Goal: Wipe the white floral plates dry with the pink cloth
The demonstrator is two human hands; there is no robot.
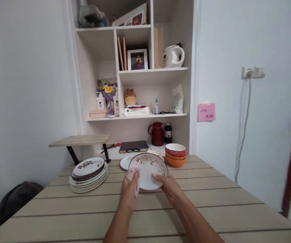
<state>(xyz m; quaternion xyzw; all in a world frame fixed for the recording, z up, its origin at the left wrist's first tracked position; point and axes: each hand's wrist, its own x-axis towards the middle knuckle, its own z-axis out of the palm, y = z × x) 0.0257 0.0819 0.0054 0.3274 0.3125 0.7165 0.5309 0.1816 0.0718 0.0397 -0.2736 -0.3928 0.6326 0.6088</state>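
Note:
A white plate point(147, 175) with a dark rim and brown flower print is held up, tilted toward me, above the table. My right hand point(170, 189) grips its right edge, thumb on the face and fingers behind. At the left edge, my left hand point(130, 187) is closed on a pale pink cloth point(134, 173), which is pressed against the plate's rim. Behind the held plate lies another flowered plate point(125, 163), partly covered by it. Further left stands a stack of plates point(89, 175), some with dark rims and some plain white.
Several stacked bowls point(175, 157), red above orange, stand at the back right of the slatted table point(211, 199). A small wooden riser point(80, 140) is at the back left. A red jug point(157, 134), dark bottle point(168, 133) and laptop point(134, 146) sit behind, under shelves.

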